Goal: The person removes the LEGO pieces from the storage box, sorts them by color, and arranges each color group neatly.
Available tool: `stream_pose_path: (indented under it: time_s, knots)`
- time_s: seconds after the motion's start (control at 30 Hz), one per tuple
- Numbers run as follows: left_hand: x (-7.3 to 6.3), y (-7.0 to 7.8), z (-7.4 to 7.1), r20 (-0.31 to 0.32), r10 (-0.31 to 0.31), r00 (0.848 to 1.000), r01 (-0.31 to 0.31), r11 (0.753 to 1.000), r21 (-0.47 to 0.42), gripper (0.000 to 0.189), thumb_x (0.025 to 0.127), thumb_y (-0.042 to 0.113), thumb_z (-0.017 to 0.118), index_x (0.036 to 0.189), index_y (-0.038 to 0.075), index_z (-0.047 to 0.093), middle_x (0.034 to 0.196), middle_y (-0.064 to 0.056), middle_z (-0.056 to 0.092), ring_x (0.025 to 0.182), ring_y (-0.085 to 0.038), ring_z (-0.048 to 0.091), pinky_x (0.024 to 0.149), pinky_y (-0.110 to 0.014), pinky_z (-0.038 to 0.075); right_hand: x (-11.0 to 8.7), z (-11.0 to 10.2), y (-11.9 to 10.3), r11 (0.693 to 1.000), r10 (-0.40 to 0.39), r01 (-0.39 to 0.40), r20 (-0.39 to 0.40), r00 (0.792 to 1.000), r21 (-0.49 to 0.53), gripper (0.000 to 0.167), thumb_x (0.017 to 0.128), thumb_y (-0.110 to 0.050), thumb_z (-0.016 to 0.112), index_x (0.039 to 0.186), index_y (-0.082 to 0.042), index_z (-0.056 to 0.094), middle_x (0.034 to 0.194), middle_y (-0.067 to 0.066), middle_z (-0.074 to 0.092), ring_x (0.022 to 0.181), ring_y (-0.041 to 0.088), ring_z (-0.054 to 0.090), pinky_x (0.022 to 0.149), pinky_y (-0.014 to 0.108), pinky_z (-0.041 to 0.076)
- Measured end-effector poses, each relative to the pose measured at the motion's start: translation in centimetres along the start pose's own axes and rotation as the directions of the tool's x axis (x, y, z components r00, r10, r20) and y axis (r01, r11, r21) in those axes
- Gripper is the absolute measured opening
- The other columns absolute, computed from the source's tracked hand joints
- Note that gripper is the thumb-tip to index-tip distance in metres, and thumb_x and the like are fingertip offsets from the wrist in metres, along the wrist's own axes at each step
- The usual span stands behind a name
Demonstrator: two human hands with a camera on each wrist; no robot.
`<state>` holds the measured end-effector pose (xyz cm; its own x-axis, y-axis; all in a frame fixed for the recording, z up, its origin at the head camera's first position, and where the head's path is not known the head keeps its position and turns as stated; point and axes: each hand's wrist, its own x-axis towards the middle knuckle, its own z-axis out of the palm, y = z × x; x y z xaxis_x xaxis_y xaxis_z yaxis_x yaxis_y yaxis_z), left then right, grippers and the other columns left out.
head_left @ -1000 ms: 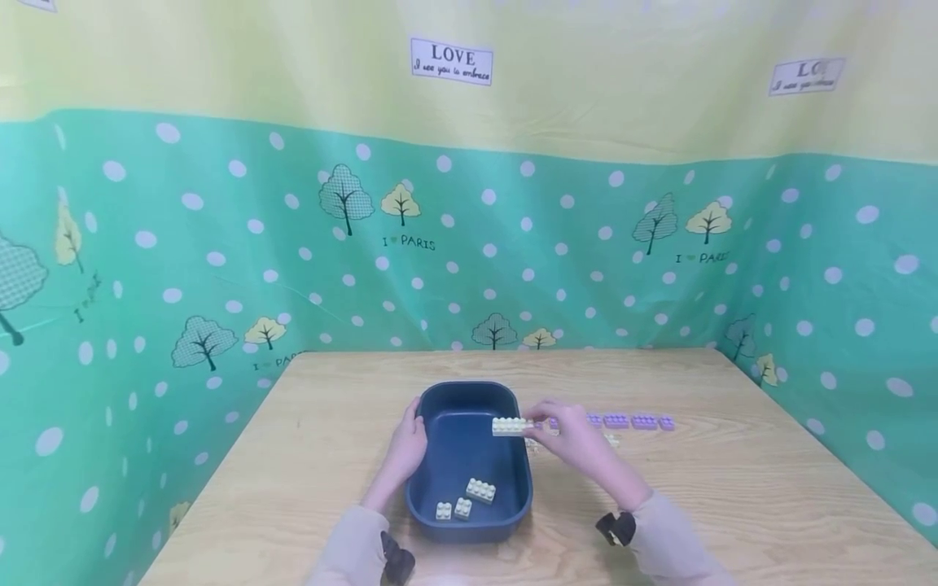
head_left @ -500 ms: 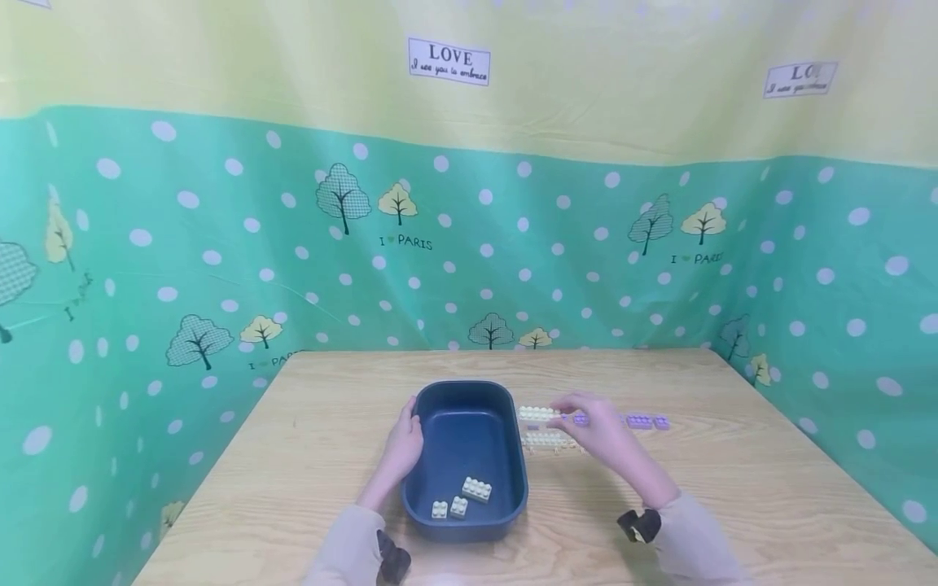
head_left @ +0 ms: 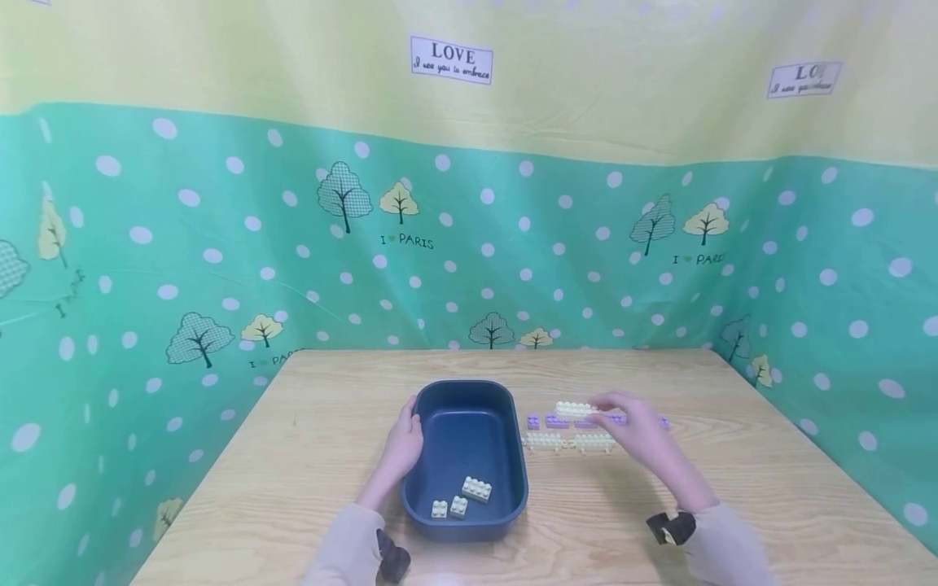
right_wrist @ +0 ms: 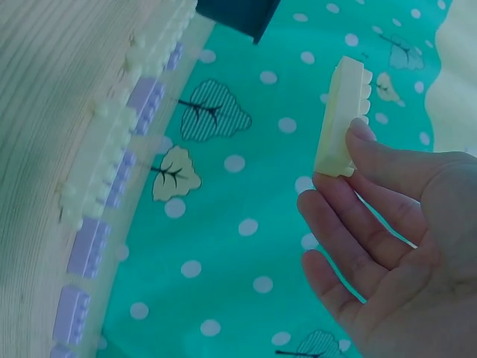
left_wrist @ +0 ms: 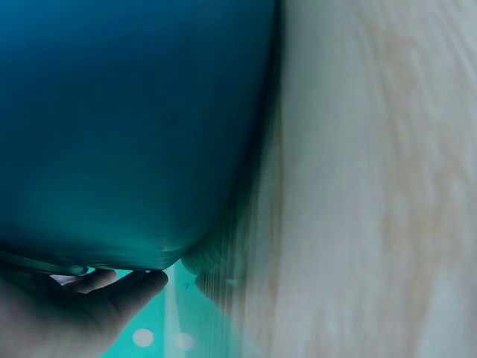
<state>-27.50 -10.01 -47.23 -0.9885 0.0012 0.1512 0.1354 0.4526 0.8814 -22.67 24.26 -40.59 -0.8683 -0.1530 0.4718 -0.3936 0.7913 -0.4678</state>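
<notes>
My right hand [head_left: 639, 427] pinches one end of a long cream toy building brick [head_left: 574, 409] between thumb and fingers. In the right wrist view, that cream brick [right_wrist: 343, 115] stands out from the fingertips with its studs to the right. It overlaps a row of purple bricks [head_left: 557, 421] in the head view. At the left rim of a dark blue bin [head_left: 454, 448], my left hand [head_left: 403, 443] holds the side, thumb at the rim. In the left wrist view, its fingers [left_wrist: 138, 291] lie against the bin's outer wall. Three cream bricks [head_left: 477, 488] lie in the bin's near end.
On the wooden table [head_left: 601, 521], cream pieces [head_left: 543, 440] lie in a line just in front of the purple row, right of the bin. A green and yellow printed curtain [head_left: 410, 285] encloses the back and both sides.
My right hand has carried the cream brick rightward from over the bin's right rim to over the purple row. The left hand still holds the bin.
</notes>
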Motion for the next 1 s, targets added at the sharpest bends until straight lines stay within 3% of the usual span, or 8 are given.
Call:
stream_pose_path:
  time_s: [0.13,0.43,1.0]
  knots:
    - [-0.1,0.2,0.0,0.0,0.002,1.0,-0.002,1.0,0.0,0.048,0.099,0.007,0.027,0.144,-0.009,0.022,0.146,-0.032,0.028,0.134,-0.047,0.027,0.112,-0.057,0.024,-0.4,-1.1,0.9,0.999,0.035,-0.036,-0.014,0.999,-0.029,0.027,0.083,-0.016,0.069,0.107,-0.003,0.068,0.102,0.015,0.069,0.097,0.035,0.063,0.085,0.052,0.052]
    - [0.1,0.2,0.0,-0.005,0.009,1.0,-0.009,1.0,0.007,0.047,0.1,0.007,0.028,0.144,-0.009,0.022,0.146,-0.032,0.028,0.134,-0.047,0.027,0.112,-0.057,0.025,-0.9,-2.7,2.7,0.997,0.025,-0.03,-0.08,0.996,-0.07,0.025,0.083,-0.015,0.07,0.104,-0.001,0.068,0.099,0.018,0.069,0.092,0.035,0.064,0.083,0.053,0.052]
    - [0.1,0.1,-0.2,0.001,0.011,1.0,-0.011,1.0,0.012,0.047,0.099,0.007,0.027,0.144,-0.009,0.022,0.145,-0.032,0.029,0.133,-0.047,0.028,0.112,-0.057,0.025,-1.9,-3.8,5.0,0.991,0.049,-0.056,-0.059,0.997,-0.118,0.023,0.081,-0.01,0.07,0.1,0.002,0.068,0.095,0.02,0.069,0.09,0.037,0.064,0.083,0.056,0.05]
